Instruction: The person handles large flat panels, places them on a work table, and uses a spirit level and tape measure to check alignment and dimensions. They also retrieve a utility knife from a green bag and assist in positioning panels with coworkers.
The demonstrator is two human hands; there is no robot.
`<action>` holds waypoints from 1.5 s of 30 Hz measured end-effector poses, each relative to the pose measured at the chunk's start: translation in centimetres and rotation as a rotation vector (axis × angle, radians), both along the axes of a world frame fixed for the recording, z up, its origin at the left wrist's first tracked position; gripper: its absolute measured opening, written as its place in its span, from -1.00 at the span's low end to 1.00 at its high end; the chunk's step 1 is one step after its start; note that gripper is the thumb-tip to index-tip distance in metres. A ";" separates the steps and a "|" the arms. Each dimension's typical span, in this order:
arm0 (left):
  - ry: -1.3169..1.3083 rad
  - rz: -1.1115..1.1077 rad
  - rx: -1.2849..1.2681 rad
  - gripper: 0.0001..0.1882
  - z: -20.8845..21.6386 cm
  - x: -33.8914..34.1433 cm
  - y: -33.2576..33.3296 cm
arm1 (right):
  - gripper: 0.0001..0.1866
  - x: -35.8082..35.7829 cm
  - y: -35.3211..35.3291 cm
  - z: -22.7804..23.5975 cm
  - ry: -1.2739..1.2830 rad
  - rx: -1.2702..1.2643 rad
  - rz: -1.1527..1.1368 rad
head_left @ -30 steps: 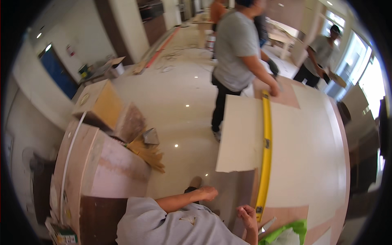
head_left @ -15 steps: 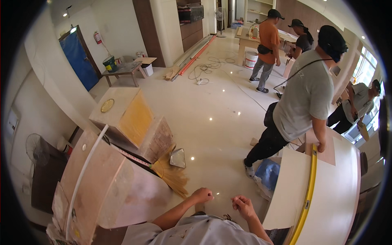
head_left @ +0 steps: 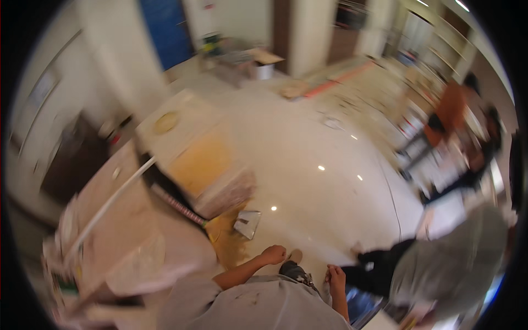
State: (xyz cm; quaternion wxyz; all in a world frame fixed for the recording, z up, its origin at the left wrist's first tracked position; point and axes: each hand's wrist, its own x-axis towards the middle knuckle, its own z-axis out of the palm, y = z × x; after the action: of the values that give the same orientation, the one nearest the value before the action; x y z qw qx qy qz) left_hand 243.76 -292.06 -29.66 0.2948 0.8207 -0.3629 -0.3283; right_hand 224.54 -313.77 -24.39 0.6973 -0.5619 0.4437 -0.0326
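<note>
My left hand [head_left: 273, 254] is closed in a loose fist in front of my body, above the pale floor, with no object showing in it. To its right, my right hand [head_left: 335, 278] hangs with the fingers curled in; whether something small sits inside is hidden. Neither hand touches anything around it. Nearest the left hand are a straw broom [head_left: 228, 236] and a metal dustpan [head_left: 247, 224] on the floor. My shoe [head_left: 295, 256] shows between the hands. Close to the right hand is the dark trouser leg of a co-worker [head_left: 451, 264] in a grey shirt.
Dusty board boxes [head_left: 203, 159] and a curved, covered panel [head_left: 137, 231] with a white pipe [head_left: 110, 206] stand at the left. Red lengths [head_left: 338, 81] lie on the far floor. A person in orange [head_left: 448, 113] and another in dark clothes are by a workbench at the right.
My view has swung to the right-hand side's loss: the room has shifted rightward and blurred. The grey-shirted co-worker now appears lower right, bent over. My hands stay in front of me, the right one lower.
</note>
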 end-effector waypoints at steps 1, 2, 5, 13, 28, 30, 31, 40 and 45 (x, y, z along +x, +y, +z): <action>0.001 0.144 -0.025 -0.78 -0.1 0.5 -0.5 | -0.75 2.3 -1.9 0.1 -0.030 -0.033 0.133; 0.053 0.188 0.004 -0.78 -0.1 1.6 -1.4 | -0.75 4.7 -3.6 0.3 -0.011 -0.086 0.249; 0.077 0.443 -0.022 -0.76 0.9 3.8 -1.6 | -0.76 12.1 -6.8 0.6 0.020 -0.051 0.566; 0.147 1.135 0.066 -0.65 2.6 2.4 5.2 | -0.80 30.0 -2.2 0.5 0.044 -0.156 1.219; 0.317 2.826 0.195 -0.73 -1.3 -24.0 -7.4 | -0.81 31.1 17.2 -3.5 -0.065 -0.221 2.645; 0.240 3.113 0.116 -0.72 -0.1 -27.3 -9.0 | -0.80 26.3 20.8 -4.1 -0.221 -0.186 2.857; 0.150 3.229 0.036 -0.72 0.9 -29.3 -9.5 | -0.79 24.1 22.5 -4.0 -0.307 -0.223 2.988; -0.621 3.702 -0.160 -0.75 13.7 -46.0 -16.2 | -0.76 -4.8 31.8 1.0 -0.469 0.156 3.542; -0.172 3.800 1.146 -0.76 13.6 -56.0 -22.9 | -0.75 -15.2 29.9 4.5 -0.223 0.329 3.814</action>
State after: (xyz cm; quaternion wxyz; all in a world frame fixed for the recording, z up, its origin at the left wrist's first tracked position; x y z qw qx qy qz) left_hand 187.79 -314.97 -16.03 0.0627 -0.0769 -0.9397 -0.3274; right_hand 209.33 -283.85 -19.91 0.1368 0.1661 0.7119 -0.6685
